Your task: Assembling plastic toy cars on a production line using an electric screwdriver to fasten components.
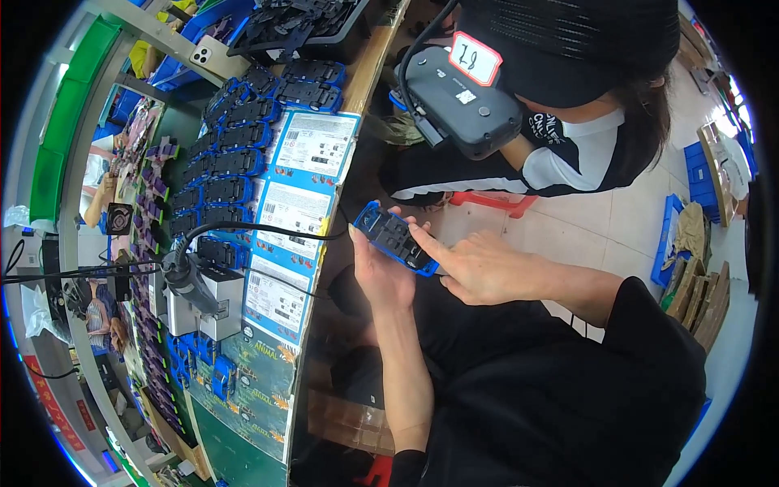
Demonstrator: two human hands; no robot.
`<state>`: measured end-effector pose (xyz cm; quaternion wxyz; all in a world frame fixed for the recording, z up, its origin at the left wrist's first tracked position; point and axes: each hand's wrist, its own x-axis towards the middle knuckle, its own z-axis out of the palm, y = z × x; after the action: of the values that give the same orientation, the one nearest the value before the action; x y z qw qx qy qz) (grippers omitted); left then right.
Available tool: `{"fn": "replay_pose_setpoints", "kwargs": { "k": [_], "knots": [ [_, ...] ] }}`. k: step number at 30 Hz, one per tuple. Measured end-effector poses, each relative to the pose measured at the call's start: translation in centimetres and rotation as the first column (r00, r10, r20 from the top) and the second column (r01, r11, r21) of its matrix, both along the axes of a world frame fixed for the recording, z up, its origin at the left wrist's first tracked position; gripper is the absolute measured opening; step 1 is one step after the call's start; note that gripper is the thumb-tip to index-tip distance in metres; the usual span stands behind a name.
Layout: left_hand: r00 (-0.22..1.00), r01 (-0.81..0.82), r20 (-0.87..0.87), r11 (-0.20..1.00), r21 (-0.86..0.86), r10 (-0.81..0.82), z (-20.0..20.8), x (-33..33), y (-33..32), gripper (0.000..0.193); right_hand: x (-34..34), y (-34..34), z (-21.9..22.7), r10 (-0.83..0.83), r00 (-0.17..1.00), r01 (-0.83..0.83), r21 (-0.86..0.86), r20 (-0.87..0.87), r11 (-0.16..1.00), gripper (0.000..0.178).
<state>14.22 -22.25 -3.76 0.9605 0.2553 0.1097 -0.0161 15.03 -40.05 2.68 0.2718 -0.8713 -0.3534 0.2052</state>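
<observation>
A toy car (395, 236) with a blue rim and a black underside rests in my left hand (380, 272), underside up. My left fingers wrap its far edge, and the thumb lies along its left end. From the right comes my right hand (479, 266). Its index finger presses on the black underside, while the thumb is at the car's lower right end. The car's other side is hidden by my left palm.
Several similar blue-and-black toy cars (231, 162) stand in rows on the bench to the left. A corded power screwdriver (188, 284) hangs before a white box (221, 312). A black bin (357, 32) of dark parts stands at the far end. A capped co-worker (568, 105) sits opposite.
</observation>
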Motion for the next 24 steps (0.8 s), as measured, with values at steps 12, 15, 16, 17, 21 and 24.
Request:
{"fn": "replay_pose_setpoints", "kwargs": {
  "k": [12, 15, 16, 17, 21, 24],
  "knots": [
    [0.998, -0.034, -0.051, 0.999, -0.014, 0.033, -0.4, -0.3, 0.2, 0.059, -0.2, -0.1, -0.4, 0.013, 0.996, -0.022, 0.104, 0.084, 0.994, 0.065],
    [1.000, -0.003, -0.030, 1.000, -0.014, 0.002, -0.5, -0.3, 0.2, 0.051, 0.1, -0.3, 0.3, -0.027, 0.997, 0.024, 0.040, 0.071, 0.999, 0.065],
    [1.000, -0.003, -0.030, 1.000, -0.013, 0.003, -0.5, -0.3, 0.2, 0.051, -0.1, -0.3, 0.3, -0.027, 0.997, 0.024, 0.041, 0.071, 0.999, 0.065],
    [1.000, 0.002, -0.031, 1.000, -0.026, -0.002, -0.4, -0.5, 0.2, 0.051, -0.3, -0.2, 0.4, -0.023, 0.998, 0.019, 0.063, 0.057, 0.998, 0.066],
    [0.999, -0.008, -0.037, 1.000, -0.018, 0.007, -0.5, -0.4, 0.2, 0.052, -0.1, -0.2, 0.4, -0.024, 0.997, 0.021, 0.040, 0.068, 0.999, 0.067],
    [0.999, -0.034, -0.041, 0.999, -0.037, 0.033, -0.4, -0.7, 0.3, 0.061, 0.1, -0.2, 0.5, 0.013, 1.000, -0.014, 0.040, 0.007, 0.999, 0.068]
  ]
}}
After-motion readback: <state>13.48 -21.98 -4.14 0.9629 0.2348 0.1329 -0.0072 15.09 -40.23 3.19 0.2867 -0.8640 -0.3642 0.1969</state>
